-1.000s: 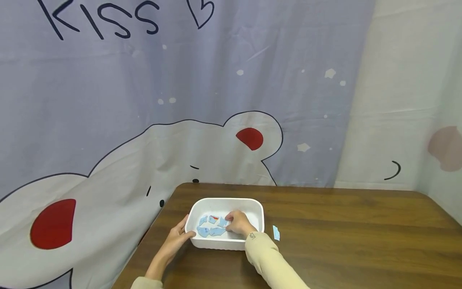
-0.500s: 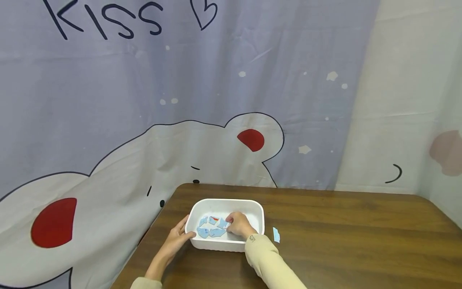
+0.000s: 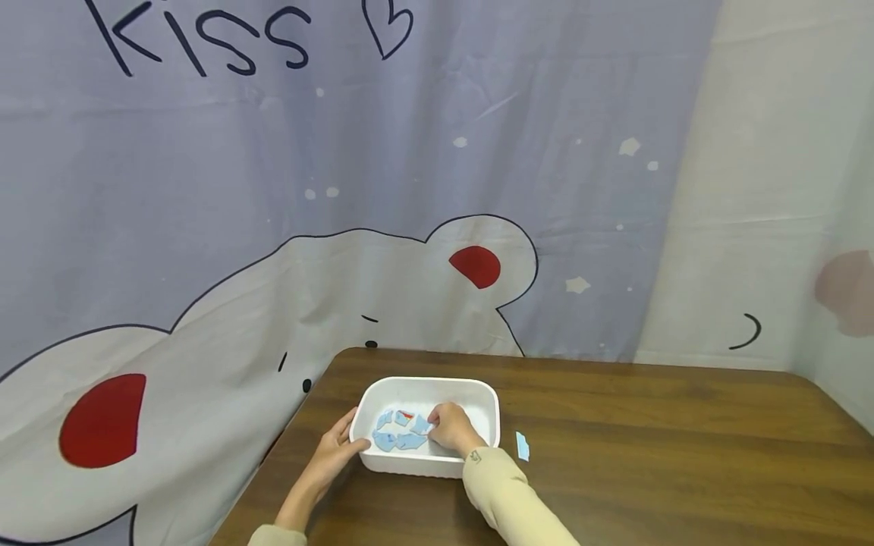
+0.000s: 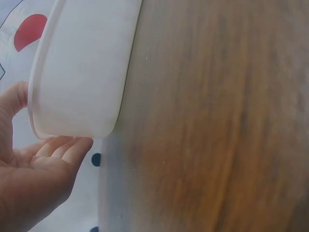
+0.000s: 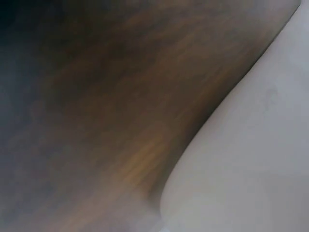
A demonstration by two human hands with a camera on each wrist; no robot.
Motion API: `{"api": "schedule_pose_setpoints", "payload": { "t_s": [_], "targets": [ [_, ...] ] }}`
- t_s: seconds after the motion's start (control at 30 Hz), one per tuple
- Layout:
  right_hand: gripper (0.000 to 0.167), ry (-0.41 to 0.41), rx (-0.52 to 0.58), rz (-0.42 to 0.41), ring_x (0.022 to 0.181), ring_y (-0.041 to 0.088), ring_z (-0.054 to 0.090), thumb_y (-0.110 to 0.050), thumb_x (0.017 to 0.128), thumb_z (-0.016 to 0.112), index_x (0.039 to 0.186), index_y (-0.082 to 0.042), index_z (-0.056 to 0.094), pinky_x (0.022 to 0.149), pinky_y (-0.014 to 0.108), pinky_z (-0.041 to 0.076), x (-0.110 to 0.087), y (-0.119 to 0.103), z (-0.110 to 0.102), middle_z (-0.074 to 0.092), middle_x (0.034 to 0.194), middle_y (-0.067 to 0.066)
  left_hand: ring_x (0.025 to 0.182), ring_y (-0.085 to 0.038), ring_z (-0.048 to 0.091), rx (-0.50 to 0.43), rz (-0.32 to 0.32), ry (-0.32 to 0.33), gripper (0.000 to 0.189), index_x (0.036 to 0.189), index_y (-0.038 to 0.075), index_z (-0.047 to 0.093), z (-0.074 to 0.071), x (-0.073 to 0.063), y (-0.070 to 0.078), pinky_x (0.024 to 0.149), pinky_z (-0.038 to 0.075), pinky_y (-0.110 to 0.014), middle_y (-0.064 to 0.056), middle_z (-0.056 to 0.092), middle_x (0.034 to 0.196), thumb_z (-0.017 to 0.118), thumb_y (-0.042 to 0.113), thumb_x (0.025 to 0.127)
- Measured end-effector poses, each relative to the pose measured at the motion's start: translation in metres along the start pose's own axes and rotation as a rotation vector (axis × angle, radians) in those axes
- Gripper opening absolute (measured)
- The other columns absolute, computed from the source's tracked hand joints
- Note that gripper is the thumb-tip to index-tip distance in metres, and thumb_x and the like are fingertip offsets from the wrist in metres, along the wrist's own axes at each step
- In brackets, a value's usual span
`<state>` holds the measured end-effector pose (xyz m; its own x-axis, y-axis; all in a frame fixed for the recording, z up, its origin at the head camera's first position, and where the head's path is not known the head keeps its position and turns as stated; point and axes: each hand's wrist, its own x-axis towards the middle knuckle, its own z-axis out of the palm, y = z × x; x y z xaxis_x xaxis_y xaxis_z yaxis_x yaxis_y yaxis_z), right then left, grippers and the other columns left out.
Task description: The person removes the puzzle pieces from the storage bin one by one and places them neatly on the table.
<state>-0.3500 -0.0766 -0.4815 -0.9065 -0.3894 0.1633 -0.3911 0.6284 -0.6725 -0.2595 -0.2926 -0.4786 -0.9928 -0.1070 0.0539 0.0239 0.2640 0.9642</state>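
A white plastic tub (image 3: pixel 410 463) stands on the table, with several torn-looking light blue pieces lying flat in its left half. My left hand (image 3: pixel 329 456) holds the tub's left end, thumb over the rim and fingers against the outer wall; the left wrist view shows the same hand (image 4: pixel 41 176) at the tub's side (image 4: pixel 87 72). Inside the tub, my right hand (image 3: pixel 456 429) has its thumb and fingertips at the right edge of one light blue piece (image 3: pixel 419 425), pinching it. Another piece (image 3: pixel 404 417) bears a red mark. The right wrist view does not show the hand.
One more light blue piece (image 3: pixel 522 446) lies on the brown wooden table (image 3: pixel 649 447), just right of the tub. A printed curtain (image 3: pixel 382 152) hangs behind the table's back edge. Blurred wood and a pale surface fill the right wrist view.
The head view has shifted very slightly. Both hands keep their places at the tub, and the right fingers stay at the same piece with only slight movement.
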Motion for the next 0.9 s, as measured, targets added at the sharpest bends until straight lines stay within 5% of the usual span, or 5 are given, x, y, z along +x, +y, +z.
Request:
{"api": "schedule_pose_setpoints", "payload": {
  "t_s": [0.23,0.53,0.9],
  "targets": [
    [0.019,0.008,0.061,-0.002,0.071,0.012,0.053,0.003,0.069,0.073,0.087,0.006,0.069,0.066,0.022,0.047,-0.001,0.001,0.000,0.065,0.077,0.008,0.140,-0.045,0.035,0.014,0.005,-0.007,0.073,0.150,-0.007,0.024,-0.002,-0.002,-0.002,0.115,0.031,-0.055,-0.031,0.030,0.152,0.060,0.005,0.088],
    [0.022,0.041,0.284,0.082,0.076,0.012,0.052,0.000,0.072,0.072,0.093,0.004,0.067,0.068,0.021,0.045,0.002,0.000,-0.012,0.061,0.080,0.005,0.141,-0.045,0.033,-0.022,0.015,-0.052,0.076,0.152,-0.006,0.020,0.000,0.002,0.001,0.116,0.028,-0.056,-0.030,0.028,0.154,0.062,0.010,0.091],
    [0.026,0.083,0.255,-0.072,0.077,0.011,0.057,-0.002,0.074,0.069,0.099,0.006,0.069,0.069,0.017,0.048,-0.001,-0.018,-0.060,0.069,0.089,0.015,0.142,-0.046,0.031,-0.006,-0.007,-0.059,0.075,0.152,-0.006,0.019,-0.002,-0.003,0.000,0.116,0.027,-0.059,-0.030,0.026,0.155,0.061,0.011,0.092]
  ]
}}
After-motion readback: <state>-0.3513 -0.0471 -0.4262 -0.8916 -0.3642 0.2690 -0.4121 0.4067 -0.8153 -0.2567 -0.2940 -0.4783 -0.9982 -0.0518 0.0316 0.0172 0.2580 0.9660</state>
